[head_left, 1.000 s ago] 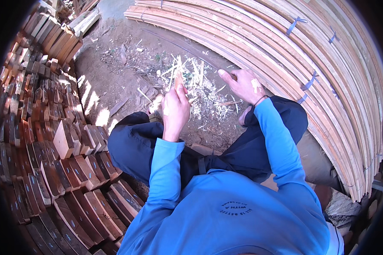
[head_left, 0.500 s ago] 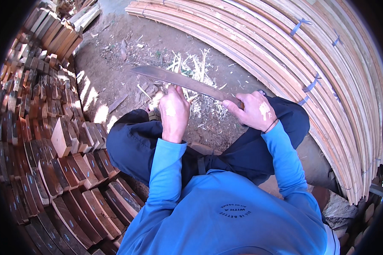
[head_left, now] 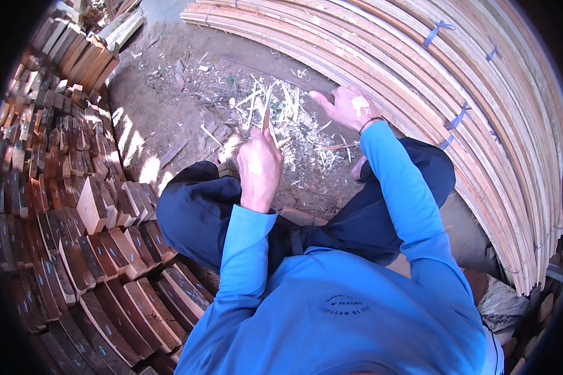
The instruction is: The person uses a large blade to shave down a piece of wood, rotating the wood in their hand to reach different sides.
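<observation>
My left hand [head_left: 259,165] is closed round a slim, pointed piece of wood [head_left: 266,119], whose tip sticks up past my fingers. Farther off and to the right, my right hand [head_left: 351,109] grips a machete by its handle, which my fingers hide. The machete's long dark blade [head_left: 266,70] reaches away to the left, dim against the ground and apart from the wood. Pale wood shavings [head_left: 297,128] lie scattered on the soil beyond and between my hands.
Long bundled planks [head_left: 381,69], tied with blue strips [head_left: 438,32], curve along the far and right sides. Stacked short wooden blocks [head_left: 106,250] fill the left. My bent knees [head_left: 191,203] flank the work area. A loose wood strip [head_left: 174,153] lies on the earth floor.
My right hand has lifted away and slightly left with the machete, taking the blade off the wood. My left hand has stayed almost in place, and the wood's tip now shows.
</observation>
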`<state>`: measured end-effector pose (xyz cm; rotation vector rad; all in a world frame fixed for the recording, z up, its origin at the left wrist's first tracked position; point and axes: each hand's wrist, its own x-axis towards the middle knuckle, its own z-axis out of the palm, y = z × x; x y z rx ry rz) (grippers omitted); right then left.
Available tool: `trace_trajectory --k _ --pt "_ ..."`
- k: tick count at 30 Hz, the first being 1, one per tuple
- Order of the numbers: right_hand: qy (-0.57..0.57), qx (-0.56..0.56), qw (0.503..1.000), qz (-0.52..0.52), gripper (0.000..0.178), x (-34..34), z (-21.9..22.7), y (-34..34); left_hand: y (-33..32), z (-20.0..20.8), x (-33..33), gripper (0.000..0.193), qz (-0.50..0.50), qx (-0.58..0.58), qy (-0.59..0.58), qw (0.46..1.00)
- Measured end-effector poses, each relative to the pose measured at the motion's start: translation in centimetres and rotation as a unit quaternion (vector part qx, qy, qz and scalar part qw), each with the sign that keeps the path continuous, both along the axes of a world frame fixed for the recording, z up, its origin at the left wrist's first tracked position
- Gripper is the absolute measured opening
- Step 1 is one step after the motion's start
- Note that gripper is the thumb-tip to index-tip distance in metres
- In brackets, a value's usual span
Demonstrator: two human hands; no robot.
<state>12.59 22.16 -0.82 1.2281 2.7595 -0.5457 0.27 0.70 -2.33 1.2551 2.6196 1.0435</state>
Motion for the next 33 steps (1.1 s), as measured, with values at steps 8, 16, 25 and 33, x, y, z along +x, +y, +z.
trace_trajectory --k 8,16,25,33 --pt "0.132 -0.138 0.977 -0.096 0.079 1.8 -1.3 1.0 -0.4 1.8 -1.0 0.032 -0.045 0.156 -0.520 0.838" --pt "0.293 -0.370 0.859 -0.200 0.065 5.9 2.6 -1.8 -0.6 3.4 -1.3 0.030 -0.057 0.204 -0.637 0.742" --pt "0.211 -0.106 0.971 -0.032 0.063 8.2 2.3 -2.9 -0.3 3.1 -1.3 0.031 -0.057 0.211 -0.643 0.734" --pt "0.136 -0.118 0.982 0.056 0.060 7.4 5.9 -5.3 -0.5 2.5 -1.4 0.031 -0.047 0.208 -0.615 0.759"
